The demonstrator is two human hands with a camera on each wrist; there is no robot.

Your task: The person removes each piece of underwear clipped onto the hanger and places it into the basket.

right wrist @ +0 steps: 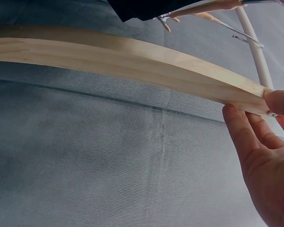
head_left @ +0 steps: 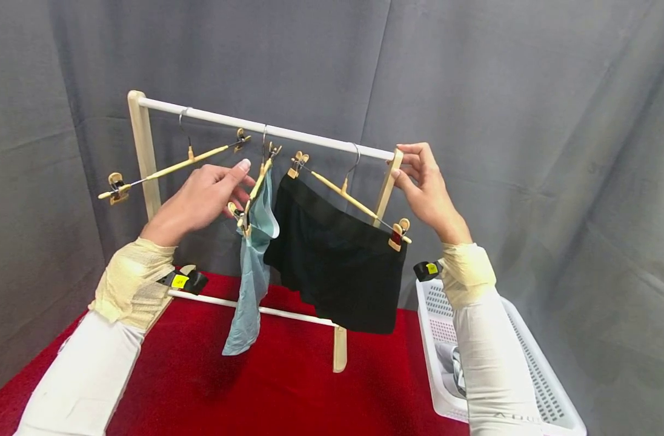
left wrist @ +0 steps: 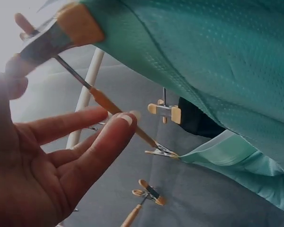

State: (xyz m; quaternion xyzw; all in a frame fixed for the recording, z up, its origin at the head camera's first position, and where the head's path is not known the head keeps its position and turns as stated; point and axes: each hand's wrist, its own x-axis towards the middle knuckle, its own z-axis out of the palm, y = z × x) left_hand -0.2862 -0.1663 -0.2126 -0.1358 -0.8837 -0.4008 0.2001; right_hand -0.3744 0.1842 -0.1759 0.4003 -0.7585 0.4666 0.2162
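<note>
My left hand [head_left: 201, 197] is at the middle hanger, its extended fingers touching the wooden bar [left wrist: 106, 101] in the left wrist view. From that hanger's clips hangs a light blue-green garment [head_left: 251, 284], turned nearly edge-on in the head view. At the right end of the clothes rack [head_left: 217, 117], my right hand [head_left: 429, 197] grips the top of the wooden post [right wrist: 180, 71], thumb on one side and fingers on the other. Black shorts [head_left: 343, 266] hang tilted from the right-hand hanger [head_left: 343, 192], between the blue-green garment and that post.
A bare clip hanger [head_left: 190, 158] hangs at the rack's left end. To the right stands a white plastic basket [head_left: 544, 375] with grey-white cloth inside, partly behind the right sleeve. Red cloth [head_left: 288, 387] covers the table, and a grey curtain [head_left: 501, 91] hangs behind.
</note>
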